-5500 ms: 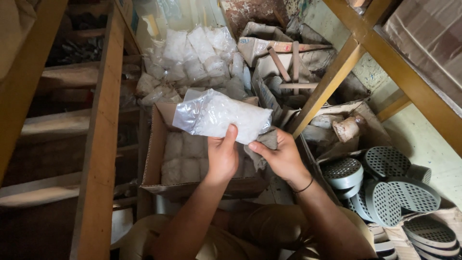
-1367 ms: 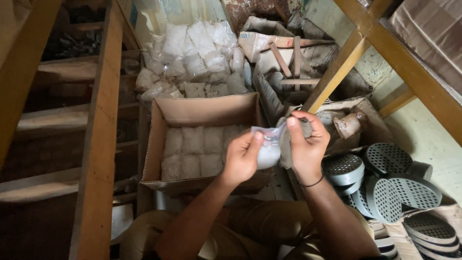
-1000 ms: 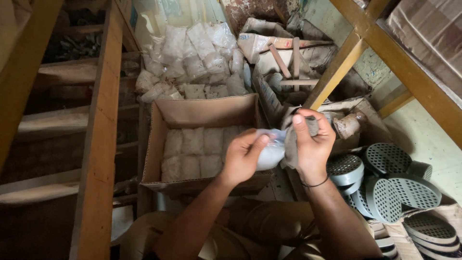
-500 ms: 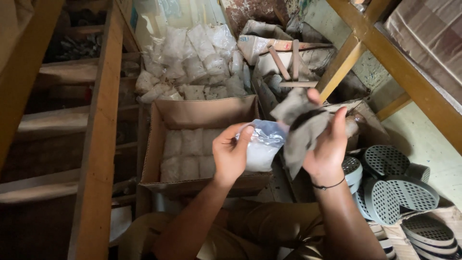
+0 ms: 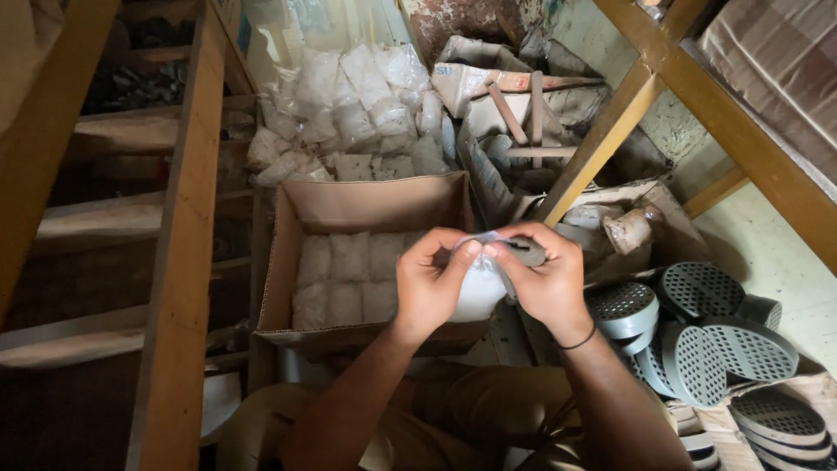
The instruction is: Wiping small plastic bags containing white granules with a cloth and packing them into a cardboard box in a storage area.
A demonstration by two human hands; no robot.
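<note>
Cramped storage corner between wooden beams, and the small clear plastic bag (image 5: 481,288) sits pinched at its top by both the left hand (image 5: 432,281) and right hand (image 5: 542,277), over a cardboard box (image 5: 366,209) of white packets (image 5: 344,277), grey perforated discs (image 5: 697,323) nearby.

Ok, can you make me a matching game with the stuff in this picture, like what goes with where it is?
Things:
1. small clear plastic bag
2. cardboard box
3. grey perforated discs
4. pile of white packets

Places:
A. on the floor at the right
B. heaped behind the box
C. pinched between left hand and right hand
D. under the hands, with packed white packets inside

Pairs: 1-C, 2-D, 3-A, 4-B
</note>
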